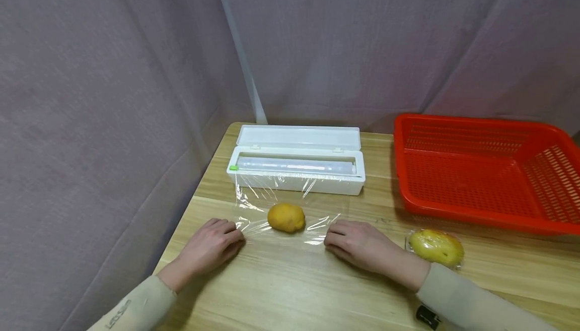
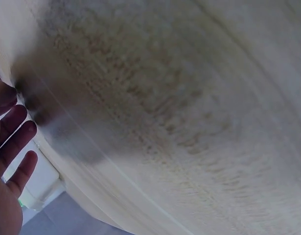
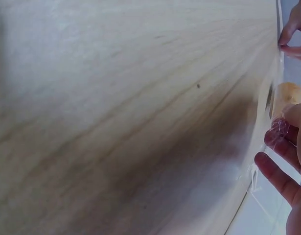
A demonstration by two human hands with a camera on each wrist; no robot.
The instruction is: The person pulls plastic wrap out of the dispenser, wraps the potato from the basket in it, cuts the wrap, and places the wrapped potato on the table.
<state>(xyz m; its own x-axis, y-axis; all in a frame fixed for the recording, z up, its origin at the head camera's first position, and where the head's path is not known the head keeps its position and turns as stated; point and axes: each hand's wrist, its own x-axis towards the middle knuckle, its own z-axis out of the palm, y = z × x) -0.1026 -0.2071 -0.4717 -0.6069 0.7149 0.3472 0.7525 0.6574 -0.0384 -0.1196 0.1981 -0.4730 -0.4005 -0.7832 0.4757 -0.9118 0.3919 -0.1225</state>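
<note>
A sheet of clear cling film (image 1: 319, 224) runs from the roll (image 1: 296, 166) in a white dispenser box (image 1: 294, 185) toward me, its lid raised. My left hand (image 1: 213, 244) pinches the film's near left corner. At the near right corner my right hand (image 1: 362, 247) pinches it too; the right wrist view shows crumpled film between thumb and fingertip. Between the hands, in the middle of the sheet, is a lumpy yellow-orange fruit (image 1: 286, 217). In the left wrist view the left hand (image 2: 13, 147) shows only at the edge, and the film in it is hidden.
A red perforated plastic basket (image 1: 471, 212) stands at the back right. In front of it, beside my right forearm, lies a yellow-green oval fruit (image 1: 435, 248) wrapped in film. Grey curtains (image 1: 362, 44) hang behind and left of the wooden table (image 1: 281, 290).
</note>
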